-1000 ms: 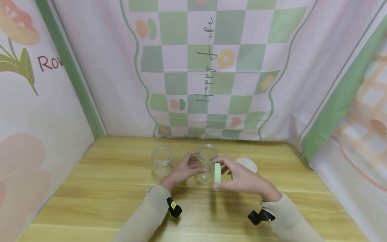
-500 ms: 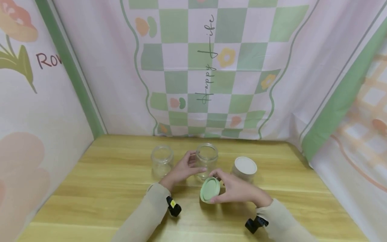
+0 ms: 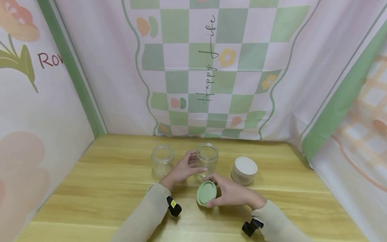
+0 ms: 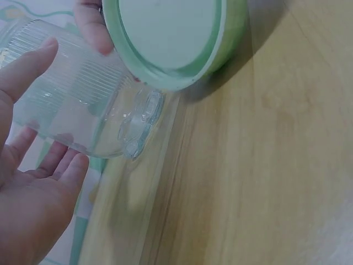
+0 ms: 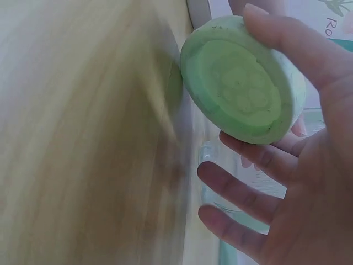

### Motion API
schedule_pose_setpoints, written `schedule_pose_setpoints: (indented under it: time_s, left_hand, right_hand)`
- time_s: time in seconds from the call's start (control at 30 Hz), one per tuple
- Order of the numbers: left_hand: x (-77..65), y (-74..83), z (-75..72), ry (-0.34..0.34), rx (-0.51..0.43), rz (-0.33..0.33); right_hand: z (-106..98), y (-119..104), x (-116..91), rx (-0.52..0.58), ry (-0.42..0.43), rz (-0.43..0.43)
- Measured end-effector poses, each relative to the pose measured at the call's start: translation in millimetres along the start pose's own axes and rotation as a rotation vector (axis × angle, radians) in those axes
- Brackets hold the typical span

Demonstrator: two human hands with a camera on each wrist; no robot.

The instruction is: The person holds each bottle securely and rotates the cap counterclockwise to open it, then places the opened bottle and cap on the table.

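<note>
My left hand (image 3: pixel 184 169) holds a clear glass jar (image 3: pixel 208 158) that stands open-topped on the table, thumb on the near side and fingers round its far side. Ribbed bands and a footed base show on this jar (image 4: pixel 83 88) in the left wrist view. Between thumb and forefinger, my right hand (image 3: pixel 231 191) pinches a round light-green lid (image 3: pixel 207 193) by its edge, tilted, in front of the jar. A flower-like pattern is moulded into one face of the lid (image 5: pixel 242 83). The other right fingers stay off it.
Left of my left hand stands a second open glass jar (image 3: pixel 162 161). A jar with a white lid (image 3: pixel 246 166) stands to the right, behind my right hand. A patterned curtain (image 3: pixel 202 84) hangs along the back edge of the wooden table (image 3: pixel 99 188).
My right hand has brought the green lid leftward and toward me, turning it from edge-on to face-up and tilted. My left hand has kept its place at the jar.
</note>
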State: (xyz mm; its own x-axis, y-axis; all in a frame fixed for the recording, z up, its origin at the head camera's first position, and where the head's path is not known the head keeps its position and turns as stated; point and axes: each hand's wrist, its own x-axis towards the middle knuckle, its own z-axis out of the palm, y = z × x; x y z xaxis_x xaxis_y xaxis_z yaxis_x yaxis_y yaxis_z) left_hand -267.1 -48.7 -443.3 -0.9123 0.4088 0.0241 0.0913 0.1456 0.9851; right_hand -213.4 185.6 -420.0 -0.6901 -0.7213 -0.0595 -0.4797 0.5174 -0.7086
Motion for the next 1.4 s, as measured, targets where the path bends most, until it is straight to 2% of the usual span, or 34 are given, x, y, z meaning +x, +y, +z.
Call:
schedule_pose_setpoints:
  time_s: [0.27, 0.77, 0.97, 1.23, 1.4]
  left_hand:
    - [-2.0, -0.9, 0.2, 0.005, 0.000, -0.013]
    - [-1.3, -3.3, -2.2, -0.001, -0.015, 0.002]
    - [-2.0, 1.3, -2.2, 0.001, -0.006, -0.013]
    - [1.3, -1.5, -1.4, 0.002, 0.011, -0.006]
    - [0.9, 0.2, 0.2, 0.002, 0.013, -0.006]
  right_hand:
    - [2.3, 3.0, 0.7, -0.064, -0.048, -0.005]
    - [8.9, 5.3, 6.6, -0.180, -0.044, 0.010]
    - [8.4, 2.8, 7.7, -0.183, -0.038, 0.021]
    - [9.6, 3.0, 6.1, -0.208, -0.031, 0.021]
    - [8.9, 3.7, 3.0, -0.183, -0.033, 0.007]
